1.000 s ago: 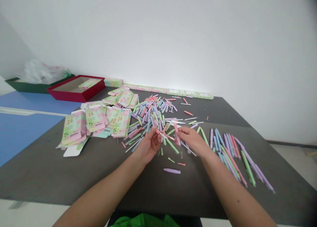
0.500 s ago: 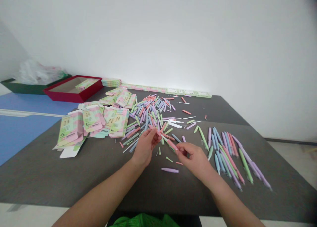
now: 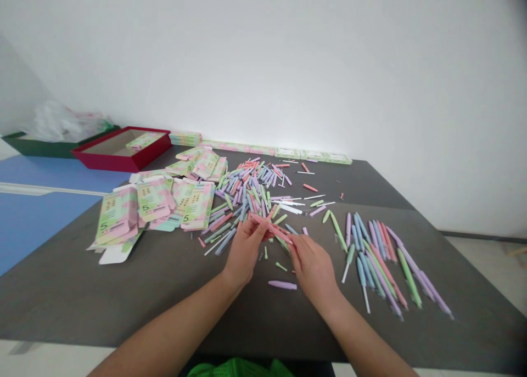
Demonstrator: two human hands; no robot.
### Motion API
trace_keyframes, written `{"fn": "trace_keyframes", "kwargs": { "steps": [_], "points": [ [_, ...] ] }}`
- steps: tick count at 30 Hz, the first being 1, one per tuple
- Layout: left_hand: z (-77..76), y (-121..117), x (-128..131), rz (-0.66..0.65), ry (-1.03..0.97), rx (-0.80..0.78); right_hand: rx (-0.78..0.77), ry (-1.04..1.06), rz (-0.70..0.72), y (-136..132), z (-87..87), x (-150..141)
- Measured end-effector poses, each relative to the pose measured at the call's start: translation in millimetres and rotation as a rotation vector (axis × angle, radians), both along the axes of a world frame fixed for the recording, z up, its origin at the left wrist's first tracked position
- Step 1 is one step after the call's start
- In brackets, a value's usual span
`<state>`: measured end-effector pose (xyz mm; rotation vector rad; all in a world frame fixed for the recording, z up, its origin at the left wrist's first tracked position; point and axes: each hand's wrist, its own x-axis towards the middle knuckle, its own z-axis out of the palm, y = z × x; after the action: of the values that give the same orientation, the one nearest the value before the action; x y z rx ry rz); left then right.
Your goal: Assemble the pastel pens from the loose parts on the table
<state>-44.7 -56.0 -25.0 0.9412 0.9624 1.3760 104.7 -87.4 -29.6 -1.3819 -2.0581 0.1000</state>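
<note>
Currently held: a pink pen (image 3: 272, 228), gripped toward one end by the left hand (image 3: 242, 252) and toward the other by the right hand (image 3: 313, 263); whether it is one piece or two parts meeting cannot be told.
Grip: closed at both hands, with the pen pinched by the fingertips.
Pen's place: above the near edge of the heap of pen parts (image 3: 251, 187), between the hands and in front of the body.
Reason for the hold: probably, the ends are pinched so that the pen is steadied and lined up, with its middle left in view.
Pen's direction: its long axis is slanted across the table (image 3: 257, 325), from far left to near right; the writing end cannot be made out.
Near the hands: a purple barrel (image 3: 282, 285) and a small green piece (image 3: 281, 266) are seen, apart from the heap.
Right side: a loose group of pens (image 3: 381, 262) is laid lengthwise, mostly from far left to near right, perhaps so that it is separated from the heap.
Beyond the hands: white refills (image 3: 291, 209) are bunched beside the heap, likely for easy reach.
Left side: printed cartons (image 3: 198, 206) are piled loosely, overlapping, with a red tray (image 3: 108, 162) set behind.
</note>
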Motion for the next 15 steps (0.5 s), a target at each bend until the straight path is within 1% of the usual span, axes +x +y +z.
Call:
{"fn": "trace_keyframes", "kwargs": {
  "steps": [1, 2, 3, 4, 6, 7, 8, 9, 10, 13, 14, 15],
  "points": [
    [1.0, 0, 0, -0.008, -0.002, -0.004, -0.027, 0.091, 0.007, 0, 0.4, -1],
    [2.4, -1, 0, -0.014, -0.004, -0.005, -0.086, 0.211, 0.02, 0, 0.8, -1],
    [4.0, -1, -1, -0.02, -0.006, -0.002, -0.18, 0.363, 0.035, 0, 1.1, -2],
    [5.9, -2, -1, -0.03, -0.009, 0.002, -0.315, 0.537, 0.058, 1, 1.2, -2],
    [9.7, -2, -2, -0.057, -0.02, 0.006, -0.665, 0.87, 0.142, 1, 0.9, -2],
    [11.2, -2, -2, -0.07, -0.023, 0.007, -0.817, 0.994, 0.186, 1, 0.7, -2],
    [12.3, -2, -3, -0.079, -0.022, 0.006, -0.905, 1.074, 0.212, 1, 0.4, -2],
    [12.9, -1, -3, -0.084, -0.011, 0.007, -0.918, 1.093, 0.214, 1, 0.1, -3],
    [13.0, -1, -3, -0.083, 0.01, 0.009, -0.858, 1.051, 0.192, 0, -0.1, -3],
    [12.0, -1, -4, -0.084, 0.083, 0.021, -0.517, 0.777, 0.069, -2, 0.0, -2],
    [11.8, -2, -4, -0.101, 0.094, 0.022, -0.472, 0.72, 0.059, -3, 0.2, -2],
    [11.9, -2, -4, -0.126, 0.094, 0.022, -0.489, 0.717, 0.068, -3, 0.4, 0]
  ]
}}
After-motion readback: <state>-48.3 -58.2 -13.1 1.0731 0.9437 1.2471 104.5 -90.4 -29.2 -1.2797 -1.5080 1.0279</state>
